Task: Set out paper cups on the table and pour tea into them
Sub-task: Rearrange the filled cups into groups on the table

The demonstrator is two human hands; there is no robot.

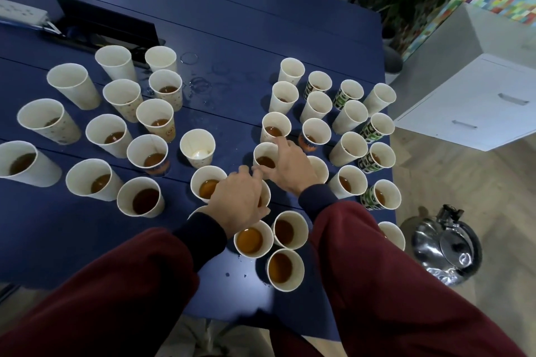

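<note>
Near the front edge of the dark blue desk (232, 23), the left hand (236, 201) curls round a half-hidden white paper cup (266, 193) while the right hand (287, 166) lays spread fingers on a tea-filled paper cup (265, 158), both best moved slowly and upright.

centre cup (266, 193) under left hand (235, 200): mostly hidden | leftmost cup (20, 162): cut off

On the bench (232, 23) paper cups (108, 130) stand in two clusters, one at the left of the frame and one right of centre, while a kettle (446, 246) sits on the floor (464, 182) at lower right, below a cabinet (478, 101) at right.
</note>
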